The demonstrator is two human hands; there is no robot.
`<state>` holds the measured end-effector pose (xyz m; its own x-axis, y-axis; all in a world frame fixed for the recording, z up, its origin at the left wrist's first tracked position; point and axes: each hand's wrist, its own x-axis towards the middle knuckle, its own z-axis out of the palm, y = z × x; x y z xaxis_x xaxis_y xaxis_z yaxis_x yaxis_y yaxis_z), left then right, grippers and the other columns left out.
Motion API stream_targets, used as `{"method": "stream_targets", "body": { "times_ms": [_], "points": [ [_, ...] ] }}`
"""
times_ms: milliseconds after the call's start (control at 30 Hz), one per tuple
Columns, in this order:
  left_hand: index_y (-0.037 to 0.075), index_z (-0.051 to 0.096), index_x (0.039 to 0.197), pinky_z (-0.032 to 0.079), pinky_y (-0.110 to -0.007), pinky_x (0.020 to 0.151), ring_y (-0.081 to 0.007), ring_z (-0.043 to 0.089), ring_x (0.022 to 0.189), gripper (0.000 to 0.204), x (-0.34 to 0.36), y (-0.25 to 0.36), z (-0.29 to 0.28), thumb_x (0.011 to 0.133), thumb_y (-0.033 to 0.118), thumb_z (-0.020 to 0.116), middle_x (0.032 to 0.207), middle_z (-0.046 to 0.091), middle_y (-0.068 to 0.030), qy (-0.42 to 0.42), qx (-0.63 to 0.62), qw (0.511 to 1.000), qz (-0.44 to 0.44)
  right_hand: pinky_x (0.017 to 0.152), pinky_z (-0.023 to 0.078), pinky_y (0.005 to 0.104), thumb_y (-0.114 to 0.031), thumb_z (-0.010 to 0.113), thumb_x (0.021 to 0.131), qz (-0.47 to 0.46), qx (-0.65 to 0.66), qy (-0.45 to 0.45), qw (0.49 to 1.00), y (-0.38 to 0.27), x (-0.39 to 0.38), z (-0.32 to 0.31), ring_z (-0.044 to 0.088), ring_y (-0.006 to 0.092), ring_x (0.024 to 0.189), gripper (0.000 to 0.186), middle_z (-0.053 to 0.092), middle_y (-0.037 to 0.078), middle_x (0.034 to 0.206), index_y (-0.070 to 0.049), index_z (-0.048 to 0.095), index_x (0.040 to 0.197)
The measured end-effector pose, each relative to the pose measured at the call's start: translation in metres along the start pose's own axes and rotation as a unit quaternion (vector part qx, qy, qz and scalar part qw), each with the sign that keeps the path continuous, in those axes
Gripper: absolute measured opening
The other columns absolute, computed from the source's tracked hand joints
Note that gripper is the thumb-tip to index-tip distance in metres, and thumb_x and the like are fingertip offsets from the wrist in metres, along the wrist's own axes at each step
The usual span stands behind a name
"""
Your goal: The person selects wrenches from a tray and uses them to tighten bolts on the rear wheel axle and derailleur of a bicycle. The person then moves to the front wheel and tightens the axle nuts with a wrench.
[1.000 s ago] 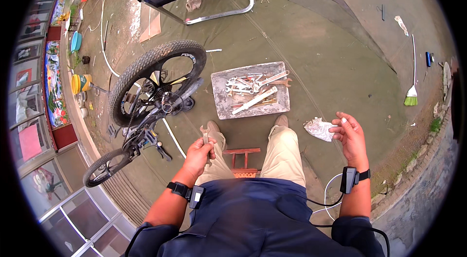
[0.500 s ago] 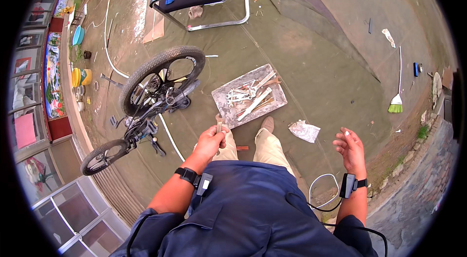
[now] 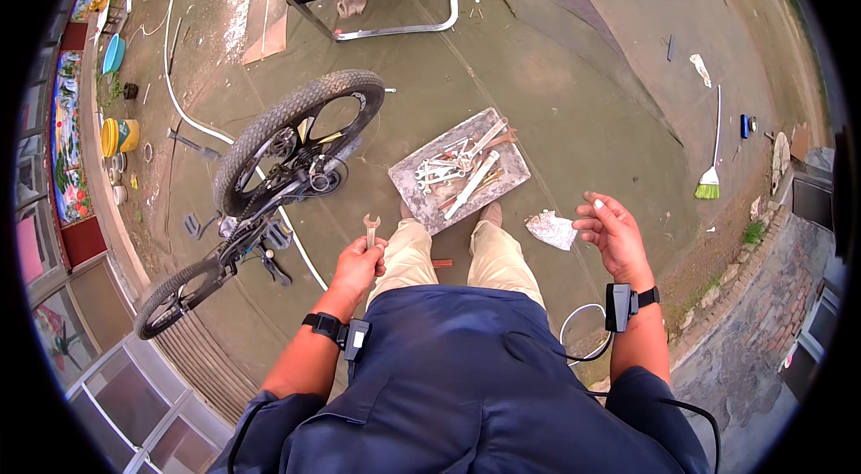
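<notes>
Left hand (image 3: 359, 266), centre-left of frame, is closed around an open-ended wrench (image 3: 371, 230) with its head upward; a loosened or off-centre hold could let it twist or drop toward the trouser leg (image 3: 408, 257) just beside it. Right hand (image 3: 616, 234), centre-right, appears empty, fingers loosely spread beside a crumpled white sheet (image 3: 551, 230). Foot risk: both shoes lie close to the tool tray (image 3: 408, 187) at centre, so a careless step could knock it.
</notes>
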<state>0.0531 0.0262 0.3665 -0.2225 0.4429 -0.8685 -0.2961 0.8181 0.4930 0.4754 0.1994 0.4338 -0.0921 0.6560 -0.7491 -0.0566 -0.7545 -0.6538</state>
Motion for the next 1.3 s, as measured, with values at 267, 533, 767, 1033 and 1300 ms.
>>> {"method": "stream_targets", "body": {
  "times_ms": [267, 533, 767, 1033, 1300],
  "points": [
    [0.003, 0.062, 0.107, 0.047, -0.03, 0.058, -0.0141, 0.054, 0.061, 0.014, -0.044, -0.007, 0.015, 0.098, 0.01, 0.054, 0.071, 0.057, -0.0029, 0.075, -0.022, 0.997, 0.022, 0.071, 0.056, 0.0273, -0.026, 0.061, 0.101, 0.008, 0.03, -0.059, 0.998, -0.006, 0.004, -0.019, 0.071, 0.0177, 0.086, 0.043, 0.069, 0.011, 0.107, 0.002, 0.054, 0.132],
    [0.002, 0.063, 0.106, 0.046, -0.026, 0.059, -0.0107, 0.054, 0.061, 0.015, -0.073, -0.014, 0.085, 0.097, 0.011, 0.056, 0.071, 0.056, -0.0004, 0.043, 0.053, 0.996, 0.059, 0.069, 0.056, 0.0271, -0.025, 0.06, 0.101, 0.0, 0.048, -0.014, 0.999, -0.012, -0.006, -0.101, 0.071, 0.0173, 0.085, 0.04, 0.07, 0.01, 0.104, 0.001, 0.056, 0.131],
    [0.001, 0.064, 0.108, 0.048, -0.027, 0.062, -0.01, 0.054, 0.062, 0.017, -0.072, 0.008, 0.099, 0.099, 0.012, 0.055, 0.073, 0.057, -0.0001, 0.048, 0.06, 0.989, 0.123, 0.067, 0.054, 0.0279, -0.024, 0.06, 0.101, 0.003, 0.053, -0.023, 0.998, -0.008, -0.005, -0.119, 0.069, 0.0177, 0.084, 0.029, 0.069, 0.008, 0.106, -0.005, 0.057, 0.124],
    [0.003, 0.064, 0.106, 0.048, -0.027, 0.06, -0.0095, 0.053, 0.062, 0.015, -0.085, -0.022, 0.04, 0.099, 0.012, 0.056, 0.072, 0.056, 0.0003, 0.144, 0.018, 0.982, 0.125, 0.068, 0.056, 0.0255, -0.027, 0.06, 0.102, -0.023, -0.035, -0.096, 0.995, -0.051, 0.045, -0.04, 0.071, 0.0159, 0.084, 0.039, 0.07, 0.007, 0.103, -0.001, 0.058, 0.13],
    [0.004, 0.063, 0.102, 0.046, -0.028, 0.056, -0.0118, 0.053, 0.058, 0.012, -0.067, -0.073, -0.053, 0.097, 0.012, 0.056, 0.069, 0.055, -0.0007, 0.235, -0.06, 0.97, 0.024, 0.068, 0.055, 0.0251, -0.026, 0.059, 0.102, -0.033, -0.104, -0.186, 0.977, -0.089, 0.052, 0.1, 0.071, 0.0164, 0.085, 0.041, 0.07, 0.008, 0.104, 0.002, 0.056, 0.131]
  ]
}}
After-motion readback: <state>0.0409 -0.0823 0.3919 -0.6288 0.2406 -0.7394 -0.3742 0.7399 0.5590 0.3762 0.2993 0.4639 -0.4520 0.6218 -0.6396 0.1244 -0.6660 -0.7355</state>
